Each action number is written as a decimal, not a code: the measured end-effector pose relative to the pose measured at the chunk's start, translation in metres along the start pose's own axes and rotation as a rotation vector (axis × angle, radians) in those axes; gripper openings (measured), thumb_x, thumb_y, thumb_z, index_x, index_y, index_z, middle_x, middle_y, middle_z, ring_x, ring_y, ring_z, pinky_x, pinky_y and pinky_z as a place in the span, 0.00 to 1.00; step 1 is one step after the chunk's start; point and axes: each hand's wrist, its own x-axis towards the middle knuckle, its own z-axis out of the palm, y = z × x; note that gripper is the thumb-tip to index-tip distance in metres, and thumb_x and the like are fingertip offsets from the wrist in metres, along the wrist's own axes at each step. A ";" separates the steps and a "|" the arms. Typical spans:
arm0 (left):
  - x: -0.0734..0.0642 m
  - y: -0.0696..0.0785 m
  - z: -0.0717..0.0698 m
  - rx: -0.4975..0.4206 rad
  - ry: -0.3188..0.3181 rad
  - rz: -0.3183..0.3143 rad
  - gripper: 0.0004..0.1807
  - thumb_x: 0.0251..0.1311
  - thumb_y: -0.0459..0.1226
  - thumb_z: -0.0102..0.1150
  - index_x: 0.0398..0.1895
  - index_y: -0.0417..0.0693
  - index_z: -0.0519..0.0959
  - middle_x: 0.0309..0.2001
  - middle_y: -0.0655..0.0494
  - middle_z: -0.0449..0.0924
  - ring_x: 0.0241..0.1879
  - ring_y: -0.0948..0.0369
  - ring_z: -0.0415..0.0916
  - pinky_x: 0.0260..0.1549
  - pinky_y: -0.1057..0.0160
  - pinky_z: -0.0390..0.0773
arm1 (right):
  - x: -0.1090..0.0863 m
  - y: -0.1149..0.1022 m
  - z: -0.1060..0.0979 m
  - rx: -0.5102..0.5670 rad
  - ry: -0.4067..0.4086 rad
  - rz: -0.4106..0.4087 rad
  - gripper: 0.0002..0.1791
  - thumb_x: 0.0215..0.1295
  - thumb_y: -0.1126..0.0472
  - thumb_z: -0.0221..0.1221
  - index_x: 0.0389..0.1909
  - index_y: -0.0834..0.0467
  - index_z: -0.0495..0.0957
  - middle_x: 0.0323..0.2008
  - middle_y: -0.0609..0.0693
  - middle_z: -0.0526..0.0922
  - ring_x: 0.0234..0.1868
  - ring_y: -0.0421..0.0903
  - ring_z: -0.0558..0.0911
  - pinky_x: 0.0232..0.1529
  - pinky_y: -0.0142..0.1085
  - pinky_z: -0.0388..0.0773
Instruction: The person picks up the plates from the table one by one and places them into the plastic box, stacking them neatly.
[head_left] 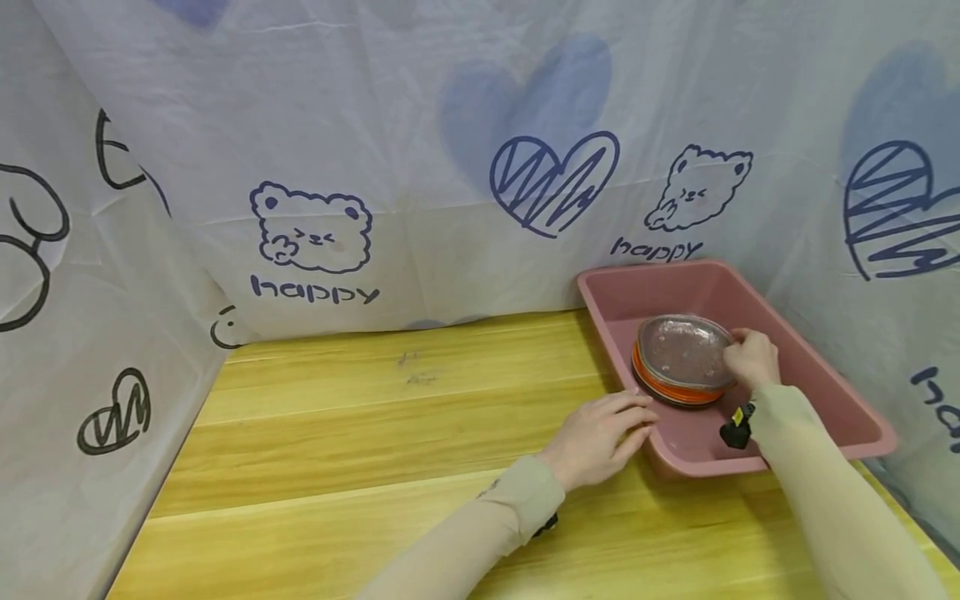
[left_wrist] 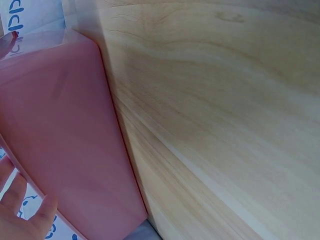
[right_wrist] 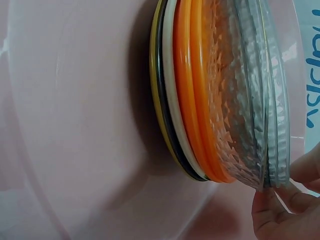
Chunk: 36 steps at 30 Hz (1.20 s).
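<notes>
A pink plastic basin (head_left: 817, 367) holds a stack of plates near its left wall. Clear ribbed plates (head_left: 686, 352) lie on top, above orange plates (right_wrist: 187, 100), a white plate (right_wrist: 172, 95) and a dark plate (right_wrist: 159, 90) with a yellowish edge beneath. My right hand (head_left: 752, 358) pinches the right edge of the clear plates, thumb and fingers showing at that edge in the right wrist view. The left hand (head_left: 600, 437) rests on the basin's near left rim, fingers extended over it; in the left wrist view its fingertips (left_wrist: 49, 204) are at the rim.
The basin stands at the right of a yellow wood-grain table (head_left: 360, 433). White cloth (head_left: 420, 167) with blue hearts and bear drawings hangs behind and at both sides, close to the basin's back and right.
</notes>
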 end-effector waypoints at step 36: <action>0.000 0.000 -0.001 -0.003 -0.001 0.012 0.19 0.80 0.45 0.41 0.64 0.56 0.77 0.71 0.58 0.72 0.75 0.61 0.64 0.76 0.66 0.61 | 0.000 0.008 -0.005 -0.001 -0.112 0.000 0.34 0.63 0.63 0.47 0.66 0.82 0.61 0.59 0.80 0.70 0.51 0.67 0.77 0.34 0.36 0.81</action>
